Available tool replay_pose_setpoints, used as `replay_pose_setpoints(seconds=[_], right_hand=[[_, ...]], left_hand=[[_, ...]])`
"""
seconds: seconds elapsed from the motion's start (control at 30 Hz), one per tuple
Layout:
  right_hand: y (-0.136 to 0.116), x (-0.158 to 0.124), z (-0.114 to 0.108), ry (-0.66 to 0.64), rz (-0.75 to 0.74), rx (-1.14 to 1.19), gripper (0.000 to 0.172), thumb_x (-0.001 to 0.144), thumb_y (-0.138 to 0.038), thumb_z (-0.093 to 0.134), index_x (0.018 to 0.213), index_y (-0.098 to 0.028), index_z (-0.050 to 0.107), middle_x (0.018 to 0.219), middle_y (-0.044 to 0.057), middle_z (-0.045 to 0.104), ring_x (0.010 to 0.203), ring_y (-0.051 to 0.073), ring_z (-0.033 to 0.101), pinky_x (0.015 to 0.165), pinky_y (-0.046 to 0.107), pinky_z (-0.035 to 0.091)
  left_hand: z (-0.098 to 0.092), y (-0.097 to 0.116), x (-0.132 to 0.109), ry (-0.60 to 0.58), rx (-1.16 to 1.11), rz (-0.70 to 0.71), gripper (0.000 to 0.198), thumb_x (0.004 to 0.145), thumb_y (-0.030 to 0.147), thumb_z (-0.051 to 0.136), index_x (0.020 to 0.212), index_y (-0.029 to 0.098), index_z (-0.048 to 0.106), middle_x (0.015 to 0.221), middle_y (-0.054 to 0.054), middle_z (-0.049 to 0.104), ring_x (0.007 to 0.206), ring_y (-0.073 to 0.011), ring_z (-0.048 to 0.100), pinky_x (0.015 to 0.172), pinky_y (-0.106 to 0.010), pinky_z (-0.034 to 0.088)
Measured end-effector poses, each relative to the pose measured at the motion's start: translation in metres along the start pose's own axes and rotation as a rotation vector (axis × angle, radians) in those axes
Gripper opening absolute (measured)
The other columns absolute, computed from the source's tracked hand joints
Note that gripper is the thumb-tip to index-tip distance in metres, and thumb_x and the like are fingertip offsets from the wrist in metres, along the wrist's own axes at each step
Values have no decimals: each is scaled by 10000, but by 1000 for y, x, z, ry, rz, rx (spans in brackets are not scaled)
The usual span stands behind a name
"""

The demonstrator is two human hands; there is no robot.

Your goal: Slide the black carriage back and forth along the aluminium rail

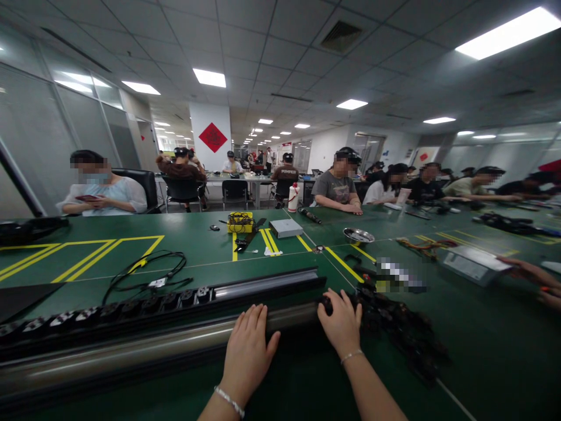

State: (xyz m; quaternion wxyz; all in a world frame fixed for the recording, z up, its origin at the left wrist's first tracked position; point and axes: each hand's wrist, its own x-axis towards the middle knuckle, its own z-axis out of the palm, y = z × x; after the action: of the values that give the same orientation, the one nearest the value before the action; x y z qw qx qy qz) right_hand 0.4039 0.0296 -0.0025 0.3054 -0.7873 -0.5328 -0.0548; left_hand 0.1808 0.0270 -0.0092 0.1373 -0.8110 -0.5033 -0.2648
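My left hand (250, 346) lies flat, fingers stretched out, across a long black channel (153, 342) with a shiny, curved face. At that channel's right end, my right hand (342, 323) curls its fingers around a small black part (326, 304), mostly hidden under them. Behind runs a second long black tray (267, 284), its left stretch filled with a row of black round parts (151, 305). A heap of black parts (401, 330) lies on the green table just right of my right hand.
Looped black cable (149, 272) lies behind the tray on the left. Farther back are a yellow box of wires (240, 222), a grey metal box (285, 228) and a steel bowl (358, 236). Another person's hand (532, 273) touches a metal case (473, 264) at right. Several people sit around.
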Motion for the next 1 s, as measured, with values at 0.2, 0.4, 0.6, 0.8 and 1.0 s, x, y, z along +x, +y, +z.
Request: replay_pose_setpoints(seconds=[0.2,0.4,0.6,0.8,1.0], right_hand=[[-1,1,-3,-22,11,2,323,763,-288,413,1031,-212,577,1218,55,550,1226,232,373,1044,558,67],[0,2,-5,-32,43,-35,395,762,-301,414,1127,-211,533,1227,78,534,1248,219,345,1051,535,64],[0,3,-6,-26,48,-70,420,761,-305,411,1158,-214,515,1232,90,523,1256,231,327,1037,561,61],[3,3,-3,-21,39,-63,405,760,-309,410,1136,-219,530,1233,70,531,1255,238,323,1033,569,55],[3,3,-2,-30,43,-42,391,760,-310,401,1118,-230,537,1224,57,535,1228,226,360,1036,560,44]], left_hand=[[-2,0,0,2,-19,-1,449,831,372,440,1205,130,494,1206,-108,573,1122,-239,512,966,-413,405],[-4,0,0,6,-33,-5,448,832,378,439,1207,139,494,1196,-104,580,1113,-237,518,963,-414,409],[-3,0,-1,-1,-23,-2,447,833,379,437,1200,131,498,1201,-109,576,1113,-240,516,964,-419,406],[-1,-1,-1,6,-27,3,457,829,378,444,1208,127,490,1203,-113,574,1117,-240,514,964,-412,408],[-2,0,-1,-5,-28,-11,450,834,380,433,1207,136,491,1202,-106,575,1122,-240,510,962,-416,409]])
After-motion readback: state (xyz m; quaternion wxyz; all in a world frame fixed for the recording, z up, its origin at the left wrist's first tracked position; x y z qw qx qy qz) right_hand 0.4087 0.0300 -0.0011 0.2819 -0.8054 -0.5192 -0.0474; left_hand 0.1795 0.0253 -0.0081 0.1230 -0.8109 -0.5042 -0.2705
